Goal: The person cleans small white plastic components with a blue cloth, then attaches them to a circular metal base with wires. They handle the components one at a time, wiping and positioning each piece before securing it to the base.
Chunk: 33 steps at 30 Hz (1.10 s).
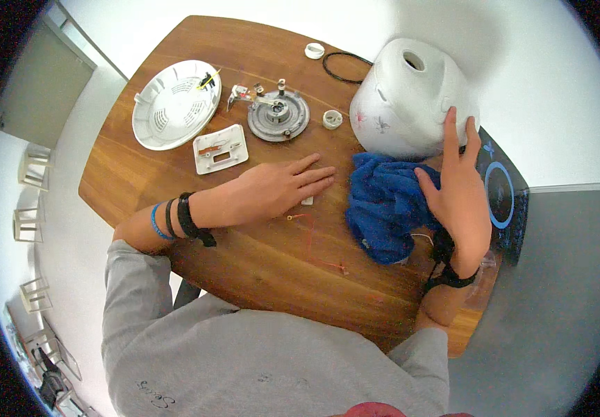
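Observation:
My left hand [282, 189] lies palm down on the wooden table, its fingers stretched out and nothing held. Beside its fingertips is a small white piece [307, 201], partly covered by the hand. My right hand [461, 191] is open, with two fingers reaching up to the side of a white rice cooker body [404, 104]. Its thumb lies along a crumpled blue cloth [382, 205]; I cannot tell whether it presses on it. A thin red wire [312, 240] with small end terminals lies on the wood between my arms.
Farther left are a white vented base cover [168, 115], a round metal heating plate [293, 118] and a white panel [232, 154]. Two white rings [332, 119] and a black cord loop [335, 68] lie near the cooker. A black mat [512, 201] borders the right edge.

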Tool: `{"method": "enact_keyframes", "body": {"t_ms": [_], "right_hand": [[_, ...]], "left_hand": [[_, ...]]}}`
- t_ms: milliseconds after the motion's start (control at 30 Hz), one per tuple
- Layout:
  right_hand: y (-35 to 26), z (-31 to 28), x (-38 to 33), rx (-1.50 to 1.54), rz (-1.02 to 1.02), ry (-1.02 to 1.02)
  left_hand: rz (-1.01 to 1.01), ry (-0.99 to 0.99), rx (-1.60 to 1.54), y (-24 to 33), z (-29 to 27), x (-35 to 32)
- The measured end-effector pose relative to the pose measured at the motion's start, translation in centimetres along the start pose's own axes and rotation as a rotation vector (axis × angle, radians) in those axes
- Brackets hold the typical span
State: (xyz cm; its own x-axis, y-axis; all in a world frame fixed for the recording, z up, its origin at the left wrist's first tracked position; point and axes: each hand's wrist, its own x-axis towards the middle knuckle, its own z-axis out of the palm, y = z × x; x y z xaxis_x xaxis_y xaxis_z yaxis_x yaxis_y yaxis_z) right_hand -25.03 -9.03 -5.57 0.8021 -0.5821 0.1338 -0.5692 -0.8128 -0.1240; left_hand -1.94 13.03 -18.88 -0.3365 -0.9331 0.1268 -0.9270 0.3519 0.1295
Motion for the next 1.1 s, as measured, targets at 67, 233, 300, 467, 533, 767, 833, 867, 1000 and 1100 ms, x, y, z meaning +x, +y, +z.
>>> {"method": "enact_keyframes", "body": {"t_ms": [67,233,300,467,533,767,833,867,1000,1100], "right_hand": [[0.0,-0.2,-0.1,0.026,0.017,-0.021],[1.0,0.6,-0.2,-0.023,-0.08,0.069],[1.2,0.0,-0.4,0.057,-0.066,-0.007],[0.9,-1.2,-1.9,0.006,-0.233,0.045],[0.5,-1.3,-2.7,0.053,-0.328,0.01],[-1.0,4.2,-2.1,0.007,-0.446,-0.199],[-0.6,5.7,-1.4,-0.052,-0.475,-0.175],[-0.5,6.1,-0.9,-0.051,-0.481,-0.177],[-0.2,6.7,0.5,-0.038,-0.523,-0.159],[-0.7,6.3,1.0,0.008,-0.541,-0.108]], "left_hand": [[-0.001,-0.006,-0.007,-0.3,0.0,0.0],[0.017,-0.146,0.0,-0.9,-1.9,1.0],[0.042,-0.125,-0.043,-1.3,-2.1,1.3],[-0.054,-0.166,-0.154,-2.2,-2.4,1.2],[-0.126,-0.17,-0.228,-2.3,-2.9,1.2],[-0.205,0.016,-0.409,-2.8,-2.8,1.2],[-0.195,0.05,-0.432,-2.9,-3.0,1.1],[-0.202,0.05,-0.441,-2.8,-3.1,1.2],[-0.243,0.052,-0.481,-2.6,-3.9,1.5],[-0.286,0.086,-0.507,-3.0,-3.2,1.6]]}}
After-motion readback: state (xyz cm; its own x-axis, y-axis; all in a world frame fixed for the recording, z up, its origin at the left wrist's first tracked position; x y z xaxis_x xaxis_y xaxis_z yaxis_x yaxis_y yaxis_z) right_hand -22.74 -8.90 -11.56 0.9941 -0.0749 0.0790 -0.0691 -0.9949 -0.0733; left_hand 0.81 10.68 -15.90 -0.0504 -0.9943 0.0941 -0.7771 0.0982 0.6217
